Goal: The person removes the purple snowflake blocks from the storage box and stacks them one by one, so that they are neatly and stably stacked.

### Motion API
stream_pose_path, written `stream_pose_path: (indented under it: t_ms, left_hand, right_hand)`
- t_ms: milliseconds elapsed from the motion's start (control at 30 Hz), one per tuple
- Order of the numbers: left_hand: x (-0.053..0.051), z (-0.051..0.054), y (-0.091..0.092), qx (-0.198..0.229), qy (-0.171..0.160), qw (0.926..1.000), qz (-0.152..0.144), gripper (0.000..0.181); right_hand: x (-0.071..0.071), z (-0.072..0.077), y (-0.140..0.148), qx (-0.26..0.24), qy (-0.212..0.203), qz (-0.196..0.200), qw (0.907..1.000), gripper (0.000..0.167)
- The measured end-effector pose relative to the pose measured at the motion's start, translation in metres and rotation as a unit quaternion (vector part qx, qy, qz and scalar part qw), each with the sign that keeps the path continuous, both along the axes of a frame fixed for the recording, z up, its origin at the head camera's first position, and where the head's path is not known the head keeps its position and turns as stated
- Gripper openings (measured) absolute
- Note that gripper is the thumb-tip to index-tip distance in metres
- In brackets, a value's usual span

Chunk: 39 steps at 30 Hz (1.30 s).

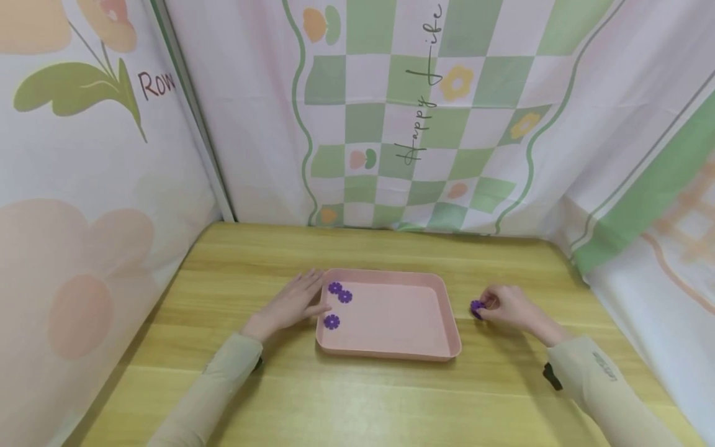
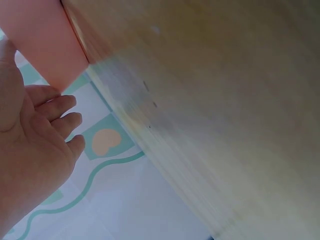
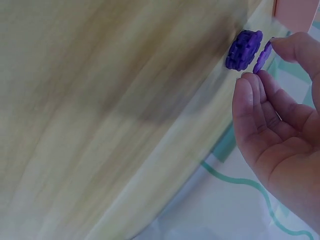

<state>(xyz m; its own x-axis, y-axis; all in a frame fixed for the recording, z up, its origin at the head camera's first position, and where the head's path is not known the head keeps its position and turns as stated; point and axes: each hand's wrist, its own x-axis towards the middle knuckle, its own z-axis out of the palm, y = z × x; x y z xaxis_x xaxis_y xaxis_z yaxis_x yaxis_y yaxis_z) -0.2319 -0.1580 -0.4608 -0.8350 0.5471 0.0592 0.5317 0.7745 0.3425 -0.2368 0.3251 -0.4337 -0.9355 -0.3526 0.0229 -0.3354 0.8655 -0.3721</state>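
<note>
A pink rectangular tray [image 1: 391, 316] lies on the table, with purple flower-shaped discs [image 1: 332, 321] inside along its left side. My left hand [image 1: 293, 302] touches the tray's left rim, fingers extended and thumb reaching over the edge. In the left wrist view, the left hand [image 2: 37, 117] is beside the tray's outer wall [image 2: 55, 40]. Right of the tray, my right hand [image 1: 505, 305] pinches one thin purple disc [image 3: 263, 56] between thumb and fingertips. Just beside that disc, a short stack of purple discs [image 3: 244, 50] sits on the table, slightly apart from it.
The wooden table [image 1: 385, 403] extends around the tray. Patterned curtains [image 1: 368, 124] hang behind its far edge, with more cloth [image 1: 84, 248] at the left and the right. Dark straps [image 1: 552, 377] show at the wrists below the sleeves.
</note>
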Motion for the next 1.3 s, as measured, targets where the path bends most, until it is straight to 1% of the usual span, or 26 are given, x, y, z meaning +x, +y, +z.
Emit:
stream_pose_path:
  t_ms: [167, 333, 567, 733, 1067, 1200, 1300]
  left_hand:
    - [-0.0004, 0.0000, 0.0001, 0.008, -0.003, 1.0000, 0.000, 0.081]
    - [-0.0001, 0.0007, 0.0001, 0.006, -0.006, 1.0000, 0.001, 0.082]
    - [-0.0007, -0.0011, 0.0004, 0.005, -0.005, 1.0000, 0.003, 0.082]
    - [-0.0002, -0.0006, 0.0002, 0.002, -0.006, 1.0000, 0.004, 0.082]
    - [0.0002, 0.0015, 0.0001, 0.004, -0.008, 1.0000, 0.003, 0.081]
    - [0.0009, 0.0024, 0.0003, 0.004, -0.005, 1.0000, 0.002, 0.081]
    - [0.0015, 0.0034, 0.0006, 0.004, -0.007, 1.0000, 0.003, 0.081]
  right_hand:
    - [0.0024, -0.0009, 0.0023, 0.005, -0.004, 0.002, 1.0000, 0.021]
    - [0.0037, -0.0010, 0.0038, 0.009, -0.007, 0.008, 0.9999, 0.023]
    - [0.0024, -0.0055, 0.0062, 0.014, -0.006, 0.010, 0.9998, 0.021]
    - [0.0011, -0.0072, 0.0065, 0.016, -0.002, 0.009, 0.9998, 0.021]
    - [0.0028, -0.0044, 0.0059, 0.010, 0.008, 0.012, 0.9998, 0.018]
    - [0.0034, -0.0033, 0.0058, 0.010, 0.007, 0.005, 0.9999, 0.019]
    - [0.0027, -0.0021, 0.0062, 0.000, 0.006, 0.002, 1.0000, 0.020]
